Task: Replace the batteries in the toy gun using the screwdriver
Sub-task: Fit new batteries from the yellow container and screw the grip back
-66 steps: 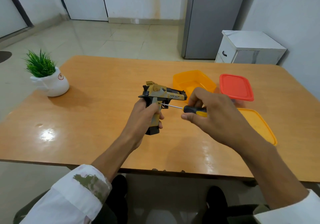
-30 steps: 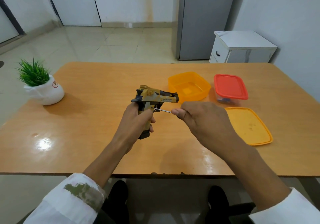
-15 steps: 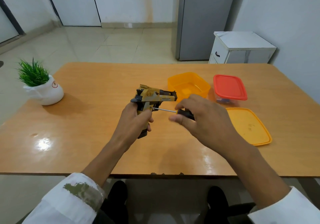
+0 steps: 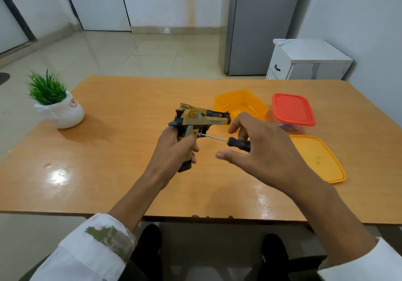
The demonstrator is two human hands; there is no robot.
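A tan and black toy gun (image 4: 199,118) is held upright above the table, barrel pointing right. My left hand (image 4: 176,148) grips its handle from the left. The screwdriver (image 4: 238,144) has a black handle with a yellow collar; its thin metal shaft runs left, and the tip meets the gun's grip just below the trigger. My right hand (image 4: 264,152) holds the rear of the handle. The thumb and forefinger are spread away from the handle, and the palm hides its end.
An open orange box (image 4: 240,104) stands behind the gun, and a red-lidded box (image 4: 292,109) sits right of it. The orange lid (image 4: 319,158) lies flat at the right. A potted plant (image 4: 57,104) is at the far left. The table's front edge (image 4: 108,212) is near my body.
My right hand has loosened around the screwdriver: thumb and forefinger have opened out, exposing more of the handle. The tip stays at the gun's grip. My left hand and the gun are steady.
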